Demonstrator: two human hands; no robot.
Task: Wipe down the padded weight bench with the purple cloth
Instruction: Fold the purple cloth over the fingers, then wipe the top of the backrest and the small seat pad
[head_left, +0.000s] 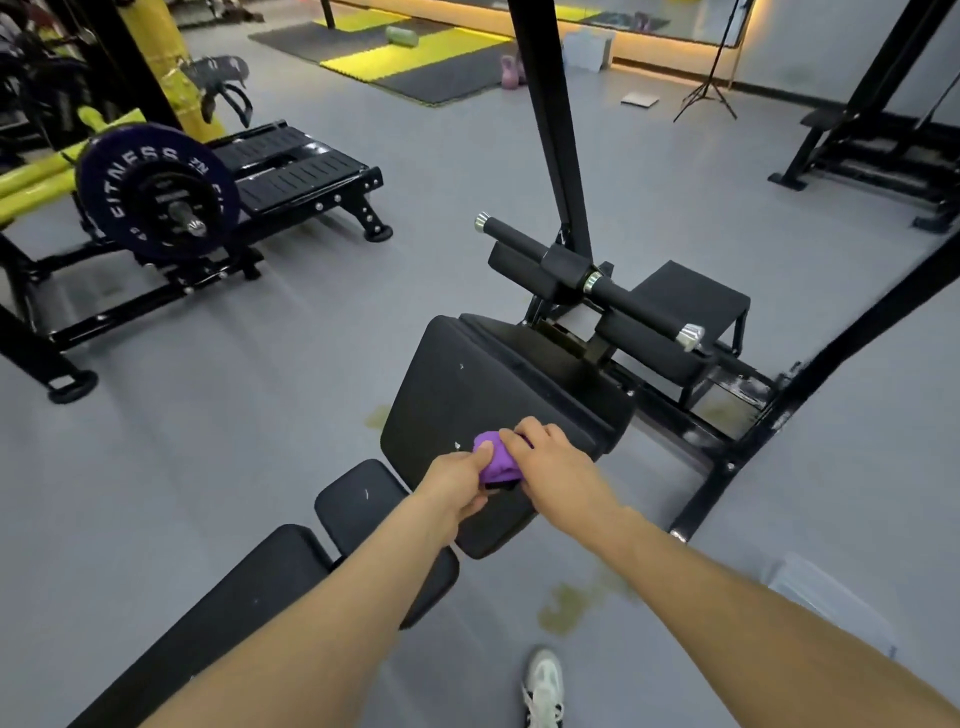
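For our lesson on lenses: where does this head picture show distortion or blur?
Head view: straight black steel uprights lean and bow toward the edges, typical wide-angle distortion; the purple round weight plate is slightly smeared; the crumpled purple cloth and both hands stay fairly sharp.

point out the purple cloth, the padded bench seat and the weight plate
purple cloth (497, 461): head view, on the bunched fabric between the two hands
padded bench seat (483, 395): head view, on the bare black top of the pad
weight plate (130, 171): head view, on its lettered face
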